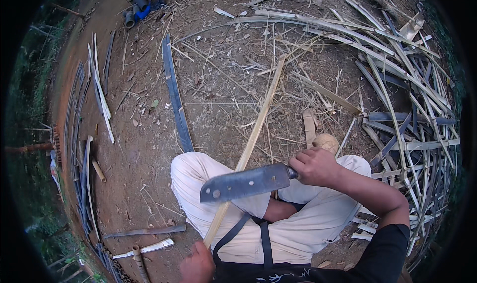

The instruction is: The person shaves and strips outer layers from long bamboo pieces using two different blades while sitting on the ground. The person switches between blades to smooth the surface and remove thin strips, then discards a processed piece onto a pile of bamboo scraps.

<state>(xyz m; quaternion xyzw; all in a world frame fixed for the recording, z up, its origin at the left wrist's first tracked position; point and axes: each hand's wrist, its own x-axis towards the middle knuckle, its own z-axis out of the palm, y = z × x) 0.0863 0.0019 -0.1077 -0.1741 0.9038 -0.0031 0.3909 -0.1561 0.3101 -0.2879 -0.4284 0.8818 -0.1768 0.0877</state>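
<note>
My right hand (pixel 320 166) is closed round the handle of a broad cleaver (pixel 243 183). Its dark blade, dotted with several round marks, points left across my lap. Under the blade runs a long pale bamboo strip (pixel 258 126), slanting from the lower left up to the ground ahead of me. Closed on the strip's near end is my left hand (pixel 198 263), partly cut off by the lower edge. The blade overlaps the strip; whether it touches cannot be told. A round brown knob (pixel 326 142) shows just beyond my right hand, beside a flat wooden piece (pixel 309 126).
A big tangled heap of split bamboo strips (pixel 397 89) lies to the right. Ahead of my left knee is a dark bamboo slat (pixel 176 94). More slats (pixel 84 159) line the left side. Shavings litter the dirt ground (pixel 218 84). A blue item (pixel 144 12) lies far left by dark tubes.
</note>
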